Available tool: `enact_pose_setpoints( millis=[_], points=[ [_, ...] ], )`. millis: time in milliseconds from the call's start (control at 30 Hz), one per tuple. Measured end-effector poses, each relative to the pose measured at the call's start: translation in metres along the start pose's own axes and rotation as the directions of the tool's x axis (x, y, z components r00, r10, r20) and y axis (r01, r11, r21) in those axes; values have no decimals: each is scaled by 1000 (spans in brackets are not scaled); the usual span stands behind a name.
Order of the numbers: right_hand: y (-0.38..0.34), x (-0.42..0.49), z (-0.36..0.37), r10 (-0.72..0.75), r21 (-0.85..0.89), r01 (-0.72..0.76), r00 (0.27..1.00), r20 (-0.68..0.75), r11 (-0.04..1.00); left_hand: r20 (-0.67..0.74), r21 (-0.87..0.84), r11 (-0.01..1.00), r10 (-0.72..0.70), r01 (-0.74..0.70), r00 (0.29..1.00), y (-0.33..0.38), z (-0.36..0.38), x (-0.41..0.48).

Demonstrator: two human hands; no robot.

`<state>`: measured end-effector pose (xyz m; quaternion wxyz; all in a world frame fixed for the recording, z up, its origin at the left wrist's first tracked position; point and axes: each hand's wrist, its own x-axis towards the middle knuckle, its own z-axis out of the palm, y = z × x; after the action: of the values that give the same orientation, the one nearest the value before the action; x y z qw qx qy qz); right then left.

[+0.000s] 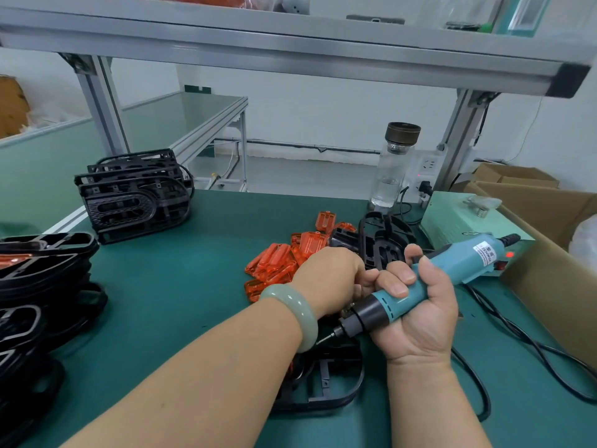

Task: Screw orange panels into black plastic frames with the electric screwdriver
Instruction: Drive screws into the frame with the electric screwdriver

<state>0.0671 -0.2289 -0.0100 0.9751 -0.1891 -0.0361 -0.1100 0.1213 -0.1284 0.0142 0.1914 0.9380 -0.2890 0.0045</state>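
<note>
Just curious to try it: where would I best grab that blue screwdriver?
Grip the screwdriver round its teal barrel, just behind the black collar, from the right, as the right hand does: the bit points left, away from that side.

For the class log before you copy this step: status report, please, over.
Right hand grips electric screwdriver, bit angled down at black frame. Left hand curled beside the bit, hold hidden. Orange panels piled behind, clear of it.
</note>
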Motion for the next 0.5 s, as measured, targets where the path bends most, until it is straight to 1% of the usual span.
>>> enact_pose_setpoints(
  millis=[100,167,233,267,300,367,400,433,500],
  points=[
    [2,-1,2,6,8,-6,1000,0,1000,-44,-57,998,21,-23,999,-1,5,-2],
    [2,-2,2,11,22,-11,1000,8,1000,-99,-127,991,21,-34,995,-4,7,-4],
    [3,-2,3,21,43,-22,1000,23,999,-168,-245,969,-28,-14,985,-8,7,-8],
    [3,-2,3,24,41,-25,999,23,999,-194,-333,943,-79,10,978,-10,5,-10],
    [3,-2,4,22,30,-23,1000,13,999,-211,-442,897,-140,33,967,-12,4,-13],
    [3,-3,3,19,11,-19,1000,0,1000,-205,-653,754,-257,63,944,-18,2,-21],
    [3,-3,4,17,9,-17,1000,-3,1000,-190,-724,686,-301,74,935,-21,1,-26],
    [3,-4,4,16,5,-16,1000,-6,1000,-174,-769,634,-335,85,926,-24,1,-32],
    [5,-4,5,16,3,-16,1000,-6,1000,-146,-808,580,-374,109,916,-29,1,-43]
  ],
)
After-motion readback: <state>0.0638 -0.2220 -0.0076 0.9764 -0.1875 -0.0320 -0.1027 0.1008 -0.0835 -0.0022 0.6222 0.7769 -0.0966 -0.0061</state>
